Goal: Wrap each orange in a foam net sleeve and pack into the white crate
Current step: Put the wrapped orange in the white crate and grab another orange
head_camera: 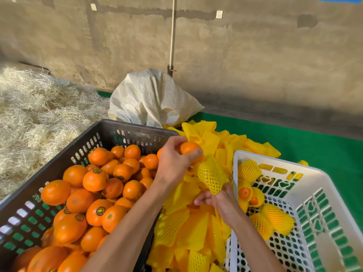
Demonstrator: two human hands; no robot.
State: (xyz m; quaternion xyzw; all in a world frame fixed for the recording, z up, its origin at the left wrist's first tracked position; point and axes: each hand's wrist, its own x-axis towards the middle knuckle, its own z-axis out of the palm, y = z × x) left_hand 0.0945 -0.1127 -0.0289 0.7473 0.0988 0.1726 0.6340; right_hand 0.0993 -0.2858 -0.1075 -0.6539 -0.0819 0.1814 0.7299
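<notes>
The orange (188, 148) is gripped in the left hand (174, 160) directly above the upper mouth of the foam net sleeve (211, 173), whose lower end is pinched by the right hand (220, 201), its long axis sloping towards the white crate (318, 185).

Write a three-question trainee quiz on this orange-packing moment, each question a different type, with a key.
1. True or false: the left hand holds a bare orange.
2. Multiple choice: the right hand pinches the lower end of A) a white sack, B) a yellow foam net sleeve, C) a crate handle.
3. Fill in: wrapped oranges already lie in the ___ crate, while unwrapped ones fill the dark crate.

Key: 1 true; 2 B; 3 white.
</notes>
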